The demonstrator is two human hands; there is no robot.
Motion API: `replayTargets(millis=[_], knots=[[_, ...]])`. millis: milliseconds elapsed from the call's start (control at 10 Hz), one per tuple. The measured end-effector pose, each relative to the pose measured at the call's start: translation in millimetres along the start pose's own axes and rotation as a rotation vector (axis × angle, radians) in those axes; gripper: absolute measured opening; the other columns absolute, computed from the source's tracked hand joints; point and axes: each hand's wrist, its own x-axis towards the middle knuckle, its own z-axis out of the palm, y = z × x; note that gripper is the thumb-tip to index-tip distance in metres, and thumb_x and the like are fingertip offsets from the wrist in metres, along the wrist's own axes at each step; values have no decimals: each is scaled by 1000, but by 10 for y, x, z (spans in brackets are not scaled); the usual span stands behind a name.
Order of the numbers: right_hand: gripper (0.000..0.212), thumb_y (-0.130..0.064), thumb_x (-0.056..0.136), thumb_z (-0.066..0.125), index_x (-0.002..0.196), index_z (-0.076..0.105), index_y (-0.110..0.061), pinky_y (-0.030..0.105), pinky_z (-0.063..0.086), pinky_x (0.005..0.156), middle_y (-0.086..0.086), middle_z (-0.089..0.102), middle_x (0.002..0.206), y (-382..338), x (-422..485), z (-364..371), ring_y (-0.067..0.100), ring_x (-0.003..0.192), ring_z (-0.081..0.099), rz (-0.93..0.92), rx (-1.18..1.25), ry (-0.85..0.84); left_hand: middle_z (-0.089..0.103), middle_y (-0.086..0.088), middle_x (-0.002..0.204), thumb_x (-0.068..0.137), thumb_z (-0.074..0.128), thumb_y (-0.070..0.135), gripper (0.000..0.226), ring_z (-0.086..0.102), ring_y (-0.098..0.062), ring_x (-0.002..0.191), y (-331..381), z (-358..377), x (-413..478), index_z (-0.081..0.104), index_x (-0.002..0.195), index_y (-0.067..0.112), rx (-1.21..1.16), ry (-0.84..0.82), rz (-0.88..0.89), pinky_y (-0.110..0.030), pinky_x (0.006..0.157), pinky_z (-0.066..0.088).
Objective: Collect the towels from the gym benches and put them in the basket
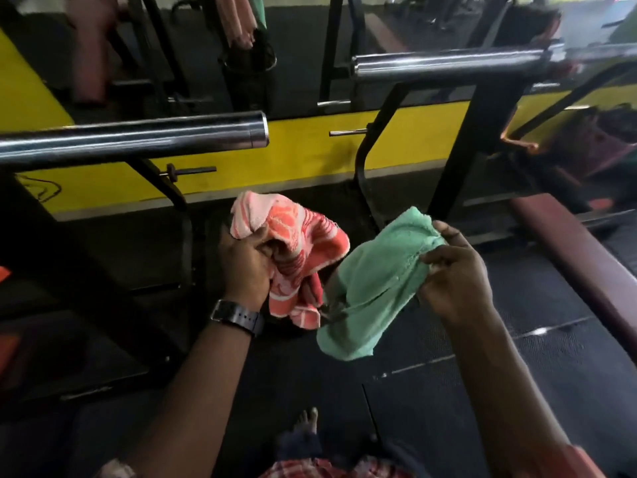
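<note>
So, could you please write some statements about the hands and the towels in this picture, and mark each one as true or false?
1. The left hand grips the orange-and-white towel. True.
2. The right hand holds nothing. False: it pinches the green towel at its upper edge.
3. A watch is on the left wrist. True.
4. The green towel lies flat on the maroon bench. False: it hangs in the air from the right hand, to the left of the bench.
5. A steel bar shows above the left hand in the picture. True.
</note>
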Motion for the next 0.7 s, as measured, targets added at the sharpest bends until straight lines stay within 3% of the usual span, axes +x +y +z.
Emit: replayTargets(millis=[100, 200, 300, 500, 600, 700], knots=[[50, 21, 63, 38, 90, 60, -14, 48, 47, 95, 10, 65, 105, -24, 463, 201, 30, 99, 61, 42, -12, -38, 67, -5, 117, 81, 53, -11, 52, 64, -24, 108, -219, -9, 293, 59, 124, 15, 145, 42, -103, -34, 80, 55], [49, 21, 60, 36, 85, 61, -13, 45, 51, 91, 9, 68, 97, 16, 924, 386, 29, 94, 63, 96, 8, -76, 65, 4, 107, 88, 49, -11, 40, 61, -13, 100, -380, -19, 441, 63, 106, 22, 161, 119, -134, -26, 80, 51], [48, 21, 61, 32, 85, 58, -12, 53, 41, 103, 16, 59, 107, 120, 1377, 583, 35, 103, 55, 185, -13, -130, 64, 6, 105, 92, 49, -12, 40, 62, -6, 96, -415, 30, 516, 64, 102, 25, 149, 207, -102, -22, 75, 53], [47, 20, 62, 27, 84, 52, -12, 56, 40, 105, 20, 54, 112, 342, 1983, 967, 39, 106, 54, 348, 21, -255, 62, 2, 117, 96, 55, -4, 28, 61, -12, 109, -266, 283, 481, 61, 109, 20, 132, 361, -39, -36, 90, 54], [38, 16, 71, 35, 83, 58, -11, 45, 48, 95, 18, 60, 102, 466, 2181, 1080, 34, 98, 59, 385, -50, -331, 63, -1, 118, 94, 57, -3, 27, 63, -11, 106, -262, 331, 433, 62, 111, 19, 125, 437, -24, -37, 89, 55], [30, 9, 85, 43, 84, 66, -10, 29, 51, 79, 10, 65, 92, 620, 2281, 1068, 17, 82, 63, 263, -372, -309, 62, -5, 122, 94, 57, -3, 26, 61, -21, 116, -334, 323, 318, 62, 106, 20, 145, 522, -34, -42, 94, 54]])
